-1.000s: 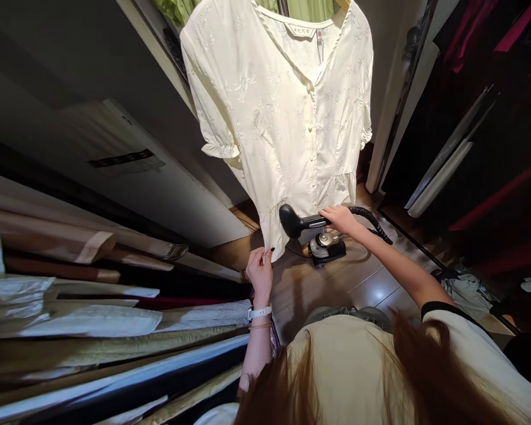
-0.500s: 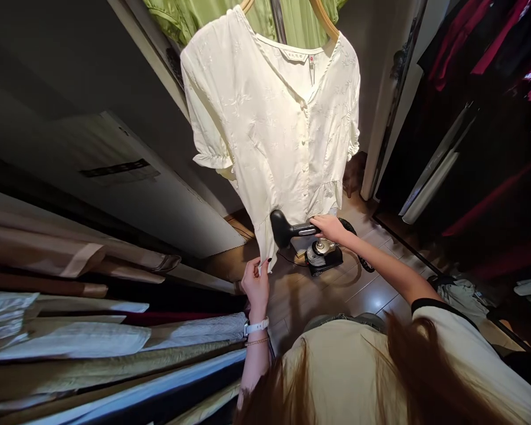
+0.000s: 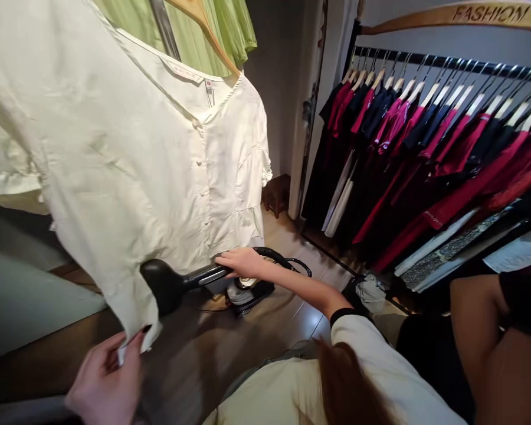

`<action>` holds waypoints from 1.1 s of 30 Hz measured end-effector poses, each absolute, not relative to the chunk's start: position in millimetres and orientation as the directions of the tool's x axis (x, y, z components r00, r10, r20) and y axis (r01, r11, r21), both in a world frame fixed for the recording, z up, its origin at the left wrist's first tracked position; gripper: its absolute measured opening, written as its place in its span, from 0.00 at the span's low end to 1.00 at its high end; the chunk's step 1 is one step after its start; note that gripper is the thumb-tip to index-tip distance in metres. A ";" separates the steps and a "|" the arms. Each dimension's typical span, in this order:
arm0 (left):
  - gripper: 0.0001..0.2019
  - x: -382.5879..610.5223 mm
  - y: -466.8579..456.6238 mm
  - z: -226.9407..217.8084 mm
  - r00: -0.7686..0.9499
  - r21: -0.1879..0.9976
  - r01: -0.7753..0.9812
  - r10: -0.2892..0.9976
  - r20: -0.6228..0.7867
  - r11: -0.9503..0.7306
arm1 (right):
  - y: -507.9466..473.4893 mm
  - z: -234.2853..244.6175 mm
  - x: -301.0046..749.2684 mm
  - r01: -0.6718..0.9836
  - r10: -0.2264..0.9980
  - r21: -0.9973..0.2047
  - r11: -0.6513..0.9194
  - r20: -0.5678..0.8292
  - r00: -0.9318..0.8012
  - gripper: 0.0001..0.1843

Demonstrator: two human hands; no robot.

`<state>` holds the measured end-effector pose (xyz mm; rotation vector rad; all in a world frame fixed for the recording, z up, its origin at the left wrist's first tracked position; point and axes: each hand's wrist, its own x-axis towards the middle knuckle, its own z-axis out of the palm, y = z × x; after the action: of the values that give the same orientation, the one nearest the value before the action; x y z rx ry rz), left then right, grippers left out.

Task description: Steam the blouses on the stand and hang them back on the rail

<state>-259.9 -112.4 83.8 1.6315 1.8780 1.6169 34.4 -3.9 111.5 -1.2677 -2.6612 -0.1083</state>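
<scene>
A cream short-sleeved blouse hangs on a wooden hanger in front of me. My left hand pinches the blouse's lower hem at the bottom left and holds it taut. My right hand is closed round the handle of a black garment steamer head, whose nozzle presses against the lower part of the blouse. Its black hose loops back to the steamer base on the wooden floor.
A green garment hangs behind the blouse. To the right a rail carries several red, black and white garments on hangers. A small wooden stool stands by the white door frame. Another person's bare arm is at the lower right.
The view has swung right and moved closer: the blouse now fills the left side and the clothes rail has come into sight. Both hands keep their hold on the hem and the steamer.
</scene>
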 end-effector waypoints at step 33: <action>0.23 -291.9 -92.2 59.6 -0.627 0.883 0.465 0.729 0.275 0.067 | -122.1 -11.0 59.7 0.574 0.847 -0.805 -0.152 0.193 0.496 0.11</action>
<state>-291.9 -92.2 59.6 1.2103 2.1027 1.5857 59.7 -122.1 -11.0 -1.8437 -1.1856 0.3828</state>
